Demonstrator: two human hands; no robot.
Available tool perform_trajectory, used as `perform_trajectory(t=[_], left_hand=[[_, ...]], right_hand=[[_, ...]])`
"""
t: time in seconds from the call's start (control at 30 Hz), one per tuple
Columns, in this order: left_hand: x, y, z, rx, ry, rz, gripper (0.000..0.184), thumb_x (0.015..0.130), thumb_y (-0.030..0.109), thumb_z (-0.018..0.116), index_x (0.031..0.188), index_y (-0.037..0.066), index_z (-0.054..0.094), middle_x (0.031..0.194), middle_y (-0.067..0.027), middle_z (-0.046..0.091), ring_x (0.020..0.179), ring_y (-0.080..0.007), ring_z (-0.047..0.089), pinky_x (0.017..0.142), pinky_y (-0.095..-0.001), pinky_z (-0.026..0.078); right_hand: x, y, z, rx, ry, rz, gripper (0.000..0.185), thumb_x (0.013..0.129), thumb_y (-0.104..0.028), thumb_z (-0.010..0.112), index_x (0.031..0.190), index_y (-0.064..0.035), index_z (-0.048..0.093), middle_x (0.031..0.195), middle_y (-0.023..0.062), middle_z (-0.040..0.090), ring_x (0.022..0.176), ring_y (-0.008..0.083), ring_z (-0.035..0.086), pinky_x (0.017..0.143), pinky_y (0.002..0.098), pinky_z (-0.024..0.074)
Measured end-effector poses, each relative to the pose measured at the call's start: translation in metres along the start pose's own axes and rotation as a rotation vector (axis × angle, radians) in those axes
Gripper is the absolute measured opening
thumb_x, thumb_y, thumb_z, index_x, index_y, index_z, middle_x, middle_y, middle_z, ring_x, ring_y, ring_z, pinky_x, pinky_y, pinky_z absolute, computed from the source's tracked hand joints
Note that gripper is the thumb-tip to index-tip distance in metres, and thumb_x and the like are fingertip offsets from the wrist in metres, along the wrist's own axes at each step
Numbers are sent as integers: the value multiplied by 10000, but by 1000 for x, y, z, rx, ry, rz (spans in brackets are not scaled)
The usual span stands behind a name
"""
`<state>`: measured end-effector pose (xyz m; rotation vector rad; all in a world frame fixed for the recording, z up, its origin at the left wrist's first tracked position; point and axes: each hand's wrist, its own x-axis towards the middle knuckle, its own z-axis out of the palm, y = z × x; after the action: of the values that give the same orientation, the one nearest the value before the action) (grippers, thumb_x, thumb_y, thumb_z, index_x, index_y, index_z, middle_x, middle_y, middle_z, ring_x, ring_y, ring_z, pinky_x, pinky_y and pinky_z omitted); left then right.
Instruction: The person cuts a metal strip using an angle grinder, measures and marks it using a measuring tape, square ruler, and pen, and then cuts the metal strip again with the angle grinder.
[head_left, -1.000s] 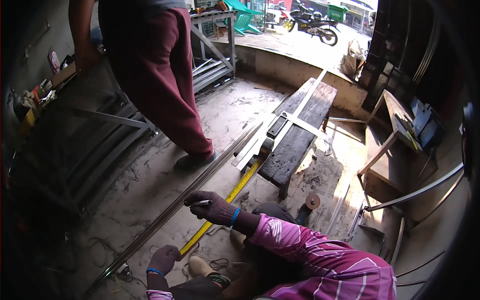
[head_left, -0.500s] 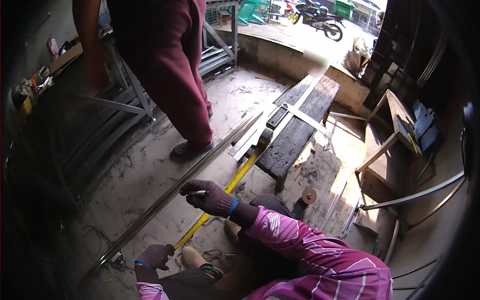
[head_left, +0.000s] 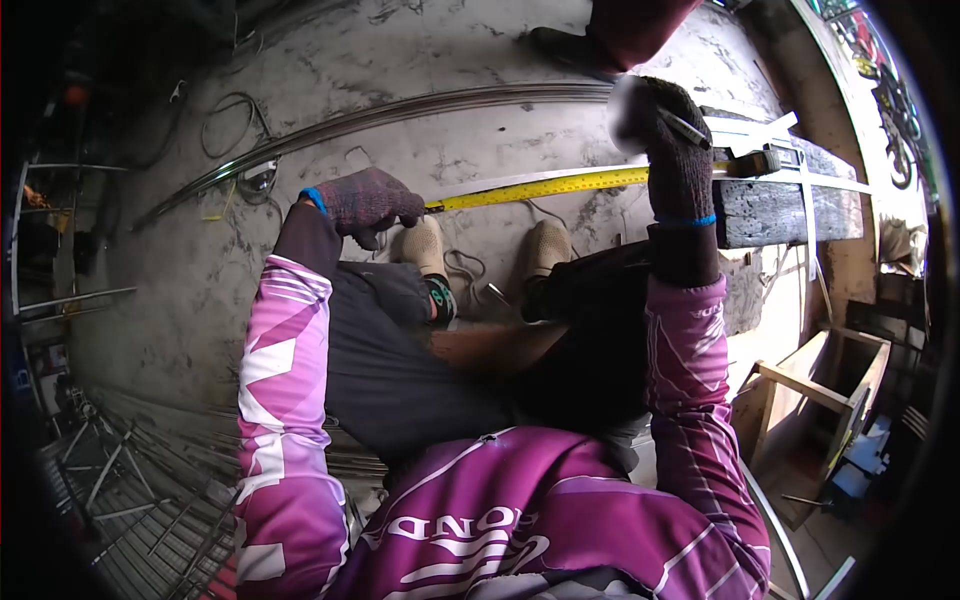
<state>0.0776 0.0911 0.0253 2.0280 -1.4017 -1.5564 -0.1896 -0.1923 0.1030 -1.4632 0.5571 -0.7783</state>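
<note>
Upside-down white letters spelling HONDA cross the purple shirt [head_left: 570,475] at the bottom centre of the frame, while thin metal rods [head_left: 400,108] lie along the floor [head_left: 430,50] above, near somebody's maroon trouser leg [head_left: 640,30]. The yellow tape measure [head_left: 560,185] spans the middle, its case [head_left: 752,163] by the rough, dark wooden tabletop [head_left: 765,215] at right. The knit-gloved left hand [head_left: 365,200] pinches its end; the right hand [head_left: 680,165] crosses over it, fingers curled round what looks, beside a blurred patch, like a marker [head_left: 685,127].

Hands [head_left: 365,203] wear dark gloves [head_left: 683,175]; the jersey [head_left: 560,485] is purple.
</note>
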Motion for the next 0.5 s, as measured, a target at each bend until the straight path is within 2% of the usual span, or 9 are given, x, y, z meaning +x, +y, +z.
perform_trajectory(t=[0.03, 0.07, 0.1, 0.17, 0.2, 0.27, 0.3, 0.37, 0.5], left_hand=[[3, -5, 2, 145, -3, 190, 607, 481, -37, 859, 1052, 54, 675, 794, -75, 658, 669, -231, 640, 647, -371, 548], [7, -5, 2, 27, -33, 35, 598, 499, -32, 860, 1064, 52, 680, 796, -75, 659, 656, -216, 643, 635, -354, 564], [2, 14, 0, 27, -31, 34, 598, 499, -32, 860, 1064, 52, 680, 796, -75, 659, 656, -216, 643, 635, -354, 564], [-8, 47, -4, -446, -9, -409, 428, 619, 4, 836, 1022, 38, 696, 771, -60, 642, 667, -180, 651, 603, -350, 579], [-7, 39, -1, -448, -7, -408, 428, 619, 4, 836, 1022, 38, 696, 771, -60, 642, 667, -180, 651, 603, -350, 579], [-6, 22, 6, -31, 3, 169, 207, 756, 59, 770, 948, 16, 704, 703, -45, 593, 647, -148, 645, 571, -340, 594], [-7, 21, 8, -28, 10, 164, 207, 756, 59, 770, 948, 16, 704, 703, -45, 593, 647, -148, 645, 571, -340, 594], [-7, 22, 11, -462, 41, 52, 115, 854, 100, 687, 917, 5, 704, 648, -30, 540, 603, -121, 621, 535, -333, 592], [-9, 31, 6, -518, 7, -45, 144, 857, 124, 686, 941, 8, 707, 620, -29, 508, 550, -118, 591, 554, -322, 603]], right_hand=[[0, 1, 2, -2, -35, 0, 285, 920, -115, 678, 1178, 4, 665, 889, 110, 688, 729, 175, 668, 681, 296, 557], [-1, 0, 4, -2, -42, 3, 273, 918, -92, 670, 1173, 6, 665, 877, 106, 685, 727, 172, 666, 677, 294, 553], [-2, 1, 4, -1, -43, 2, 273, 918, -92, 670, 1173, 6, 665, 877, 106, 685, 727, 172, 666, 677, 294, 553], [-1, 3, 3, -43, -53, 16, 266, 912, -68, 666, 1167, 5, 664, 870, 98, 682, 726, 169, 665, 678, 294, 551], [-2, 1, 4, -44, -37, 25, 265, 907, -55, 665, 1165, 5, 662, 864, 94, 680, 727, 168, 665, 682, 293, 551], [-2, 2, 2, -57, -46, 26, 284, 911, -87, 676, 1178, 9, 655, 882, 87, 686, 738, 168, 668, 697, 288, 549], [-2, 2, 1, -67, -53, 27, 308, 916, -119, 687, 1191, 14, 648, 900, 80, 692, 750, 169, 671, 712, 282, 546], [-2, -1, 2, -68, -58, 16, 310, 915, -118, 686, 1194, 12, 647, 905, 80, 692, 755, 170, 672, 713, 282, 545], [-2, 2, -5, -46, -84, -18, 305, 919, -110, 676, 1198, 10, 644, 926, 85, 688, 764, 177, 673, 714, 287, 549]])
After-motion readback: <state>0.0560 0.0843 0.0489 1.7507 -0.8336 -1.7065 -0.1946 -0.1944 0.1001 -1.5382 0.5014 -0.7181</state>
